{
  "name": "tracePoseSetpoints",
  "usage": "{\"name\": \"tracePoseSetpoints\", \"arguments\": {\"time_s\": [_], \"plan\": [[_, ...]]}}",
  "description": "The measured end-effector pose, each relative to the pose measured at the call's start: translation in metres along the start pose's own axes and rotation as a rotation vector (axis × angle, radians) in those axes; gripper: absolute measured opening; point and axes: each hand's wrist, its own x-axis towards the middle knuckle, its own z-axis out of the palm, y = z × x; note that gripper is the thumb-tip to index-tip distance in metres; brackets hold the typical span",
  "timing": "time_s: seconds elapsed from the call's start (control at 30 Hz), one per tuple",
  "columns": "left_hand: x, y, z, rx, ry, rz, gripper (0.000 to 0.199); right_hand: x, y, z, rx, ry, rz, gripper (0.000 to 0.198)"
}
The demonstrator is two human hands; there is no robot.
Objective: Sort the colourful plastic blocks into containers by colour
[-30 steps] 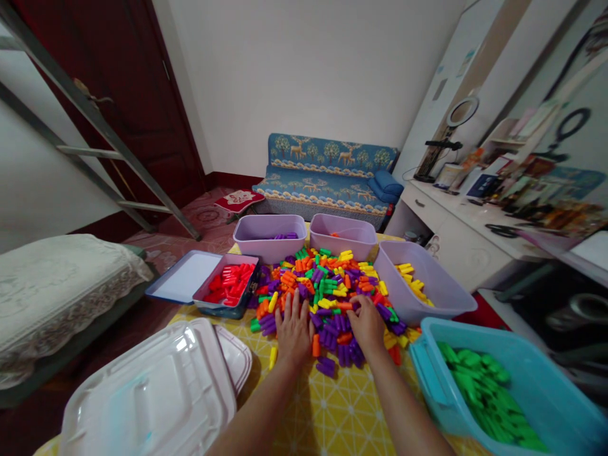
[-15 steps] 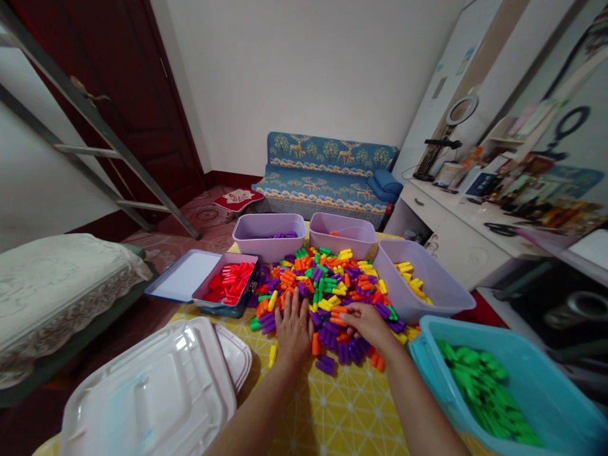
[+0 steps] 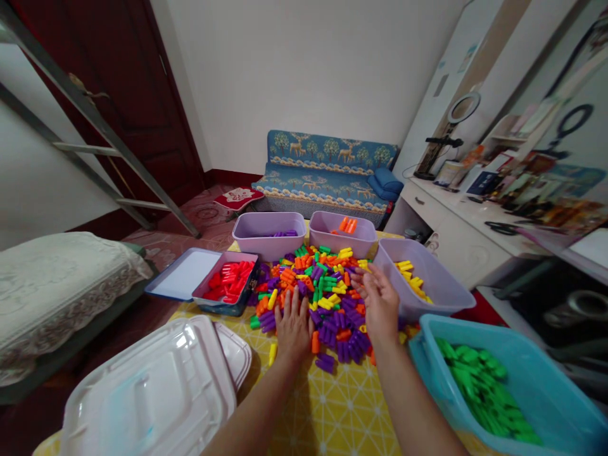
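Observation:
A mixed pile of small plastic pieces (image 3: 325, 285) in purple, orange, yellow and green covers the table's middle. My left hand (image 3: 293, 326) lies flat on the near left of the pile, fingers spread. Raised over the pile's right side, my right hand (image 3: 381, 304) has its fingers loosely apart and holds nothing visible. Beyond it, a few orange pieces (image 3: 348, 225) show at the back right lilac bin (image 3: 342, 239); whether they are airborne or resting I cannot tell. Purple pieces (image 3: 285, 234) lie in the back left lilac bin (image 3: 268, 246).
A lilac bin (image 3: 444, 301) with yellow pieces stands right, a blue bin (image 3: 427, 354) with green ones nearer. Left is an open hinged box (image 3: 223, 309) with red pieces. Stacked white lids (image 3: 152, 392) lie front left on the yellow tablecloth (image 3: 327, 418). A sofa (image 3: 327, 171) stands behind.
My right hand has let go of the orange pieces and moved up, its fingers opening. Orange pieces now show at the back right bin. My left hand stays put.

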Motion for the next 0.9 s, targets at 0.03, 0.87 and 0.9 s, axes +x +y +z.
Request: {"name": "tracePoseSetpoints", "arguments": {"time_s": [0.03, 0.87, 0.9], "plan": [[0.000, 0.000, 0.000, 0.003, 0.005, 0.002, 0.049, -0.008, 0.006, -0.001, -0.049, -0.005, 0.021, 0.052], [0.000, 0.000, -0.002, -0.001, -0.001, -0.002, 0.049, 0.008, 0.083, -0.032, -1.014, -0.168, -0.290, 0.044], [0.000, 0.000, -0.002, -0.001, -0.004, -0.003, 0.049, 0.011, 0.085, -0.029, -1.017, -0.159, -0.275, 0.048]]}}
